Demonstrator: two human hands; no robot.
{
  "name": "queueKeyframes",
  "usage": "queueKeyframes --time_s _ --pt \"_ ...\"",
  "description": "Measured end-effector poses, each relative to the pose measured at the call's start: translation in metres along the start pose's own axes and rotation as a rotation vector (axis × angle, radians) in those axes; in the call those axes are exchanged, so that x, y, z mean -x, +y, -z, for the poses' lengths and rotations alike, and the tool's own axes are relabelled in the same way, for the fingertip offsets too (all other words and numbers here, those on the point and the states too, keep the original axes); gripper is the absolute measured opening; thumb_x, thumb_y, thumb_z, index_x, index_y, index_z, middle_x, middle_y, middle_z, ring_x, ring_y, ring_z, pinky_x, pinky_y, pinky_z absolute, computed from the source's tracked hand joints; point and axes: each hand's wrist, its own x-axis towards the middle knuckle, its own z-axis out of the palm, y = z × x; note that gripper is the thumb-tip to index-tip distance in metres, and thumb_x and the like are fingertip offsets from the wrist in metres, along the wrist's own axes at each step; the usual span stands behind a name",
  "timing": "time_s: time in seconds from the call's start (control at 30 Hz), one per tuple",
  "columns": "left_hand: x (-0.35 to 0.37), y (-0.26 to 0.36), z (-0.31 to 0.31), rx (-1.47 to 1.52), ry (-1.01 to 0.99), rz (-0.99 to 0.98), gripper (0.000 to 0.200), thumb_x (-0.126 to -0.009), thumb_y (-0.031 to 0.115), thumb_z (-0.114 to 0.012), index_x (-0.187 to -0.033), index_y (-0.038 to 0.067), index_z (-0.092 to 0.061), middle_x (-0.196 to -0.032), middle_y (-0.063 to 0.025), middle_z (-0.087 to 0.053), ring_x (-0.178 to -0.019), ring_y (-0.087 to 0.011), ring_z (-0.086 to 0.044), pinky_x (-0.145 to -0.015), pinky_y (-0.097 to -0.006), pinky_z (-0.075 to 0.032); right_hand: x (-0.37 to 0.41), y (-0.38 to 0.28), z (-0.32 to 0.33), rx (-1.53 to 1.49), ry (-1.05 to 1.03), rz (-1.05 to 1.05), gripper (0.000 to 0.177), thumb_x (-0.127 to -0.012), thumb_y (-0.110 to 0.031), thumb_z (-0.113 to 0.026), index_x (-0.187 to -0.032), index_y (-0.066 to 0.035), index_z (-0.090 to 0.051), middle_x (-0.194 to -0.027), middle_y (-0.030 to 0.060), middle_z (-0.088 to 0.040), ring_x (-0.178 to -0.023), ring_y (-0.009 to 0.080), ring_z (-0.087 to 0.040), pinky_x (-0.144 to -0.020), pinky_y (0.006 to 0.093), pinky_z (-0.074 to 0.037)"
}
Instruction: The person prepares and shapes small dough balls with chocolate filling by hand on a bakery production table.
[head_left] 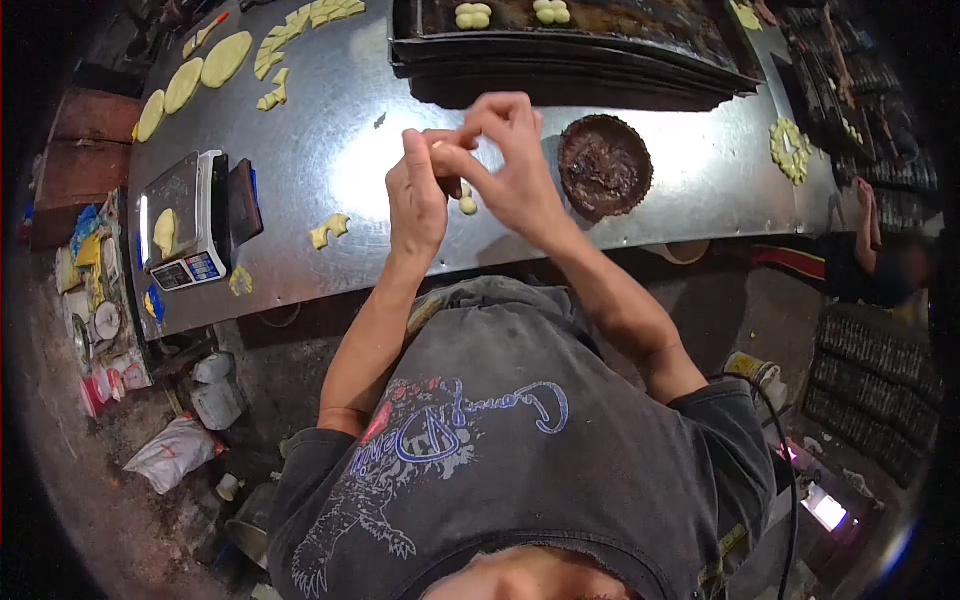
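Over the metal table, my left hand and my right hand meet with fingertips and thumbs pinched together. Whatever lies between them is mostly hidden by the fingers; only a tiny pale spot shows, too small to name. Just below, small pale dough balls rest on the table, partly covered by my hands. To the right of my right hand stands a round bowl of dark brown paste. A couple of loose dough pieces lie left of my left hand.
A digital scale holding a dough piece stands at the left. Flattened dough ovals and cut dough pieces lie behind it. Stacked baking trays carry dough clusters. Another person is at the right.
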Motion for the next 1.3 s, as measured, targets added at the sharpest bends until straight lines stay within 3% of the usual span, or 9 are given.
queueKeyframes --time_s 0.17,0.33,0.37,0.43,0.53,0.77,0.9,1.03,1.3 --pt "0.003 -0.015 -0.017 0.023 -0.032 0.064 0.088 -0.104 0.065 -0.008 -0.099 0.002 -0.069 -0.076 -0.0041 -0.066 -0.058 -0.0097 -0.056 -0.053 -0.0234 -0.04 -0.011 0.026 0.01 -0.81 -0.407 -0.679 0.025 -0.092 -0.022 -0.075 -0.098 0.0 -0.064 -0.09 0.006 -0.064 -0.084 0.0173 -0.059 -0.074 0.0311 -0.049" --pt "-0.001 -0.058 -0.006 0.19 -0.039 0.346 0.092 -0.101 0.07 -0.006 -0.099 0.001 -0.067 -0.076 -0.0062 -0.068 -0.057 -0.0103 -0.058 -0.051 -0.0224 -0.041 0.021 0.059 -0.007 0.082 -0.155 0.221 0.023 -0.094 -0.012 -0.067 -0.116 -0.004 -0.067 -0.107 0.0109 -0.066 -0.089 0.0227 -0.064 -0.078 0.0338 -0.051" --pt "0.001 -0.065 -0.002 0.219 -0.037 0.382 0.091 -0.101 0.07 -0.007 -0.099 0.001 -0.067 -0.076 -0.0063 -0.068 -0.056 -0.0106 -0.059 -0.05 -0.0223 -0.041 0.028 0.057 -0.004 -0.076 -0.276 0.043 0.024 -0.095 -0.013 -0.066 -0.116 -0.003 -0.067 -0.109 0.0112 -0.066 -0.092 0.0229 -0.064 -0.08 0.0347 -0.051" --pt "0.015 -0.072 0.012 0.188 -0.148 0.5 0.083 -0.104 0.066 -0.021 -0.147 -0.002 -0.043 -0.088 -0.0121 -0.072 -0.057 -0.0163 -0.068 -0.043 -0.0212 -0.04 0.048 0.049 0.002 -0.384 -0.517 -0.332 0.025 -0.096 -0.015 -0.065 -0.117 -0.002 -0.067 -0.113 0.0116 -0.064 -0.097 0.0233 -0.063 -0.084 0.0365 -0.051" --pt "0.034 -0.082 0.036 -0.15 -0.224 0.647 0.082 -0.104 0.049 -0.046 -0.159 -0.002 -0.011 -0.104 -0.0218 -0.071 -0.062 -0.0193 -0.07 -0.05 -0.0256 -0.049 0.089 0.099 -0.022 -0.254 -0.584 -0.655 0.035 -0.093 -0.02 -0.068 -0.123 -0.002 -0.066 -0.117 0.0174 -0.058 -0.111 0.0282 -0.059 -0.093 0.0404 -0.05" --pt "0.088 -0.157 0.141 -0.343 -0.113 0.637 0.06 -0.103 0.042 -0.052 -0.148 0.003 -0.045 -0.11 -0.0171 -0.072 -0.083 -0.0214 -0.072 -0.069 -0.0334 -0.055 0.149 0.146 -0.097 0.129 -0.776 -0.743 0.062 -0.084 -0.027 -0.072 -0.14 -0.005 -0.055 -0.128 0.0234 -0.052 -0.11 0.0432 -0.057 -0.101 0.0467 -0.047" --pt "0.092 -0.159 0.202 -0.521 0.075 0.498 0.049 -0.102 0.037 -0.053 -0.136 0.001 -0.058 -0.119 -0.0196 -0.069 -0.092 -0.0275 -0.072 -0.081 -0.0381 -0.053 0.127 0.108 -0.128 0.584 -0.582 -0.4 0.061 -0.086 -0.028 -0.073 -0.14 -0.005 -0.053 -0.136 0.0231 -0.051 -0.113 0.0421 -0.057 -0.094 0.051 -0.047" --pt "0.08 -0.177 0.253 -0.935 0.081 0.226 0.044 -0.098 0.026 -0.056 -0.135 0.002 -0.058 -0.127 -0.0191 -0.066 -0.116 -0.0365 -0.063 -0.1 -0.0448 -0.047 0.105 0.098 -0.225 0.071 -0.94 -0.28 0.052 -0.087 -0.028 -0.072 -0.133 -0.006 -0.058 -0.132 0.0163 -0.056 -0.117 0.0374 -0.054 -0.097 0.0484 -0.045" --pt "0.058 -0.227 0.284 -1.291 -0.09 0.194 0.068 -0.091 0.02 -0.057 -0.153 0.006 -0.035 -0.162 -0.0141 -0.032 -0.144 -0.0527 -0.028 -0.113 -0.075 -0.007 0.129 0.053 -0.387 0.39 -0.883 0.131 0.036 -0.086 -0.014 -0.067 -0.118 0.0 -0.062 -0.117 0.019 -0.058 -0.107 0.0381 -0.058 -0.084 0.0446 -0.054"
